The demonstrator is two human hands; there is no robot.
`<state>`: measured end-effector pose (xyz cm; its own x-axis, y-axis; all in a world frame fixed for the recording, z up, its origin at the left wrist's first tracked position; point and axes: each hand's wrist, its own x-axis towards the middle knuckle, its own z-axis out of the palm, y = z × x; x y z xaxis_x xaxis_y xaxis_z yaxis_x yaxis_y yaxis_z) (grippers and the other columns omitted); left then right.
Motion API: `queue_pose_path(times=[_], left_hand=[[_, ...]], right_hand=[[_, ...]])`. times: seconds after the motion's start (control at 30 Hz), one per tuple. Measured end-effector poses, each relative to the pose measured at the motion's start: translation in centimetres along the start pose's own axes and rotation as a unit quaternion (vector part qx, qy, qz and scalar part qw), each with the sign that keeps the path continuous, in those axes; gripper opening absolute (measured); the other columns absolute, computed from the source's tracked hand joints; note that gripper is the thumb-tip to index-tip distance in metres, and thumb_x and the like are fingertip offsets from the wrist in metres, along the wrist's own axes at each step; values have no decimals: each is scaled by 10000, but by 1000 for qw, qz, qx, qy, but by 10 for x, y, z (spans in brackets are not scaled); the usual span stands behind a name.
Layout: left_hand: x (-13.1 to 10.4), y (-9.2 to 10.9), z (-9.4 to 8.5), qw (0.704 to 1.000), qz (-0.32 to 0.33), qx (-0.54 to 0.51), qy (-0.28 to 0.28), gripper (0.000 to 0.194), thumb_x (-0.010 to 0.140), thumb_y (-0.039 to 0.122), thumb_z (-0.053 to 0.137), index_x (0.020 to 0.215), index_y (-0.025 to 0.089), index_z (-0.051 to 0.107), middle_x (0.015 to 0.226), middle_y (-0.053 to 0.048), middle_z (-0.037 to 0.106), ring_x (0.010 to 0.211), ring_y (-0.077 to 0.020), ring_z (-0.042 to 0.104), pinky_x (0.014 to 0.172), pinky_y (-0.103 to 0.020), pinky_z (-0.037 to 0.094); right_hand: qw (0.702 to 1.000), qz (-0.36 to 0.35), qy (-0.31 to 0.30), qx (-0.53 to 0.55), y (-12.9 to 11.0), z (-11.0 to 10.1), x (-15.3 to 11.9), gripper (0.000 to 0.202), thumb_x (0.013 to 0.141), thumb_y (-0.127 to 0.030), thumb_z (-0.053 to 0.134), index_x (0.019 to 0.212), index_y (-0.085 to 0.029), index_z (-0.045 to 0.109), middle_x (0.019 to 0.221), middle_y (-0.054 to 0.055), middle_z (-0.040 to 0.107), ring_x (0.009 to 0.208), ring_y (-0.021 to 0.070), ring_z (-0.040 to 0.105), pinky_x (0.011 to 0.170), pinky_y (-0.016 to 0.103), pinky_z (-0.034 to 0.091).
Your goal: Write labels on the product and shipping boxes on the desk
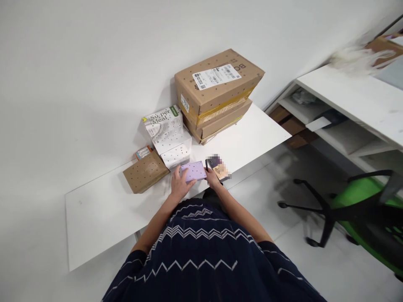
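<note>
Lilac card made up the small box that we were working on, just below the middle of the frame, over the near edge of the desk; whether it rested there or was held slightly above, we could not tell. Its top face already bore a scatter of dark dots, so we judged that side well along, though the sides were too small to read and the underside was hidden.

Our left hand steadied the box at its left end, thumb along the near edge and the other fingers bent over the top. Our right hand closed its fingers around a black pen at the box's right edge; we could not tell whether the tip was touching anything.

Beside that hand lay a blurred item, its surface obscured, so we could not say whether it had dots.

Left of centre, a brown box and a white carton lettered "Super Meal" were dotted on the faces we saw, and looked done there. An orange packet peeked out behind the brown box, too small to judge.

Above centre, a large cardboard box carried sparser dots around its label, stacked on another cardboard box whose visible side showed no dots we could make out.
</note>
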<state>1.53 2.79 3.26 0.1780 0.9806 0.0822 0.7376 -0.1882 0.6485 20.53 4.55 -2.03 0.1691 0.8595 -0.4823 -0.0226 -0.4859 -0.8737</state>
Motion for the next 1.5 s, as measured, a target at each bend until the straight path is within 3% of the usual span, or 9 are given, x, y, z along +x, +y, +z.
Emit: queue_pose_path(times=[0.2, 0.3, 0.4, 0.53, 0.67, 0.8, 0.97, 1.17, 1.5], left_hand=[[2, -10, -4, 999, 9, -41, -23, 638, 718, 404, 834, 1288, 228, 609, 1548, -136, 362, 1362, -394, 423, 1146, -507, 369], [0, -15, -6, 1000, 1, -19, -14, 597, 749, 377, 805, 1293, 229, 610, 1524, -142, 382, 1341, -393, 439, 1133, -514, 374], [-2, -14, -9, 1000, -4, 0, -9, 582, 770, 380, 782, 1303, 225, 609, 1510, -153, 390, 1320, -400, 446, 1116, -534, 376], [-6, -2, -11, 999, 6, 33, 23, 507, 817, 407, 726, 1282, 228, 633, 1509, -163, 410, 1318, -434, 405, 1104, -591, 343], [-9, 14, -4, 995, 68, 77, 8, 390, 908, 331, 584, 1282, 240, 644, 1423, -160, 513, 1279, -395, 442, 1078, -574, 356], [-9, 16, 6, 989, 126, 78, -19, 399, 934, 230, 498, 1309, 245, 635, 1315, -156, 601, 1211, -339, 515, 1045, -497, 386], [-6, 2, 11, 983, 142, 99, -55, 507, 894, 92, 425, 1336, 239, 624, 1332, -125, 631, 1220, -324, 514, 1012, -475, 392], [-8, -1, 14, 987, 128, 87, -49, 538, 875, 68, 418, 1341, 234, 627, 1353, -105, 636, 1238, -329, 493, 1062, -490, 363], [-13, -6, 19, 979, 155, 126, -45, 502, 890, 87, 431, 1330, 227, 631, 1361, -94, 632, 1226, -296, 505, 1051, -469, 389]], right_hand=[[994, 64, -37, 75, -17, 8, -8, 395, 774, -508, 658, 993, -184, 709, 856, 59, 736, 764, 158, 658, 671, 242, 497], [995, 67, -6, 74, -32, 1, -16, 395, 807, -507, 633, 1024, -187, 715, 994, 95, 739, 789, 163, 666, 671, 247, 503], [997, 6, 57, 43, -52, -18, -28, 479, 849, -585, 568, 1029, -174, 735, 1058, 116, 727, 844, 191, 667, 686, 266, 505], [985, -88, 144, -23, -80, -44, -52, 645, 876, -719, 459, 899, -149, 760, 711, 73, 665, 672, 187, 610, 592, 281, 452], [984, -114, 130, 48, -95, -42, -68, 674, 879, -751, 426, 923, -148, 725, 507, -7, 516, 482, 141, 505, 523, 280, 429], [980, -141, 58, 125, -95, -19, -70, 464, 796, -622, 638, 982, -198, 642, 755, 27, 663, 599, 145, 606, 629, 304, 519], [978, -203, 50, 3, -86, 7, -65, 233, 798, -443, 640, 816, -233, 540, 674, -29, 562, 567, 131, 545, 598, 281, 482], [981, -186, 0, -51, -68, 22, -47, 246, 849, -438, 539, 963, -232, 612, 870, 36, 683, 723, 178, 624, 697, 302, 531], [967, -214, 40, -134, -65, 25, -40, 261, 832, -464, 535, 826, -215, 614, 719, 25, 673, 634, 172, 600, 654, 289, 498]])
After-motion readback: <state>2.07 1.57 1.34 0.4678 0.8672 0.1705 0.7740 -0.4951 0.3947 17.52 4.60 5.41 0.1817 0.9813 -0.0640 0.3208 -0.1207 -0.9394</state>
